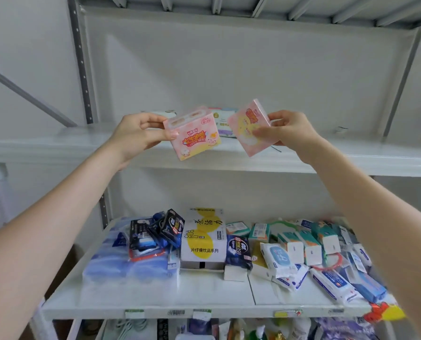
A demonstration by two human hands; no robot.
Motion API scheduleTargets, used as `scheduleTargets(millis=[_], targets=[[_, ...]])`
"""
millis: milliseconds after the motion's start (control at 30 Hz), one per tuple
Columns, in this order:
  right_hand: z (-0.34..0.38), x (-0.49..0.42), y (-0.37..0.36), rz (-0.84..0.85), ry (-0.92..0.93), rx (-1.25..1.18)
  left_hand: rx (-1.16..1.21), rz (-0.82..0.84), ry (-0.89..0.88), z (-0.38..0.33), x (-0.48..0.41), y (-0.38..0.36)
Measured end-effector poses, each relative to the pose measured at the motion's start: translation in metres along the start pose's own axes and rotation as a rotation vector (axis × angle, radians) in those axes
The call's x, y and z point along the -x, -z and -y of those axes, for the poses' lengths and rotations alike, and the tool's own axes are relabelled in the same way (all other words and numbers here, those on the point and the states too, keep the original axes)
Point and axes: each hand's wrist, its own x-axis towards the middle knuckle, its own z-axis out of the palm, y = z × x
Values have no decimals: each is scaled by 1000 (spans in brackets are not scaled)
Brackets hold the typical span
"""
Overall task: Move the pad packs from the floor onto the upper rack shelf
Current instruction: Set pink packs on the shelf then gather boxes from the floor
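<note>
Left hand (pixel 136 133) around one pink pad pack (pixel 194 137), right hand (pixel 289 131) around second pack (pixel 250 130), before upper shelf (pixel 77 149).

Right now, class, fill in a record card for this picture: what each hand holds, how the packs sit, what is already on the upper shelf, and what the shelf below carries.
left hand: grips a pink pad pack by its left side
right hand: pinches a second pink pack by its right edge
pack pose: both tilted, apart from each other, held at shelf level
upper shelf: a pastel pack stands at the back, seen between the two held packs
lower shelf: crowded with mixed packets and boxes
</note>
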Motion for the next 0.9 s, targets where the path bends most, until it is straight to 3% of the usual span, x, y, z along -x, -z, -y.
scheduleTargets(millis=[533,900], targets=[[-67,208,53,-28,-174,108,-47,172,198,42,188,-77],[-182,380,35,130,-390,239,-174,329,488,145,354,-140]])
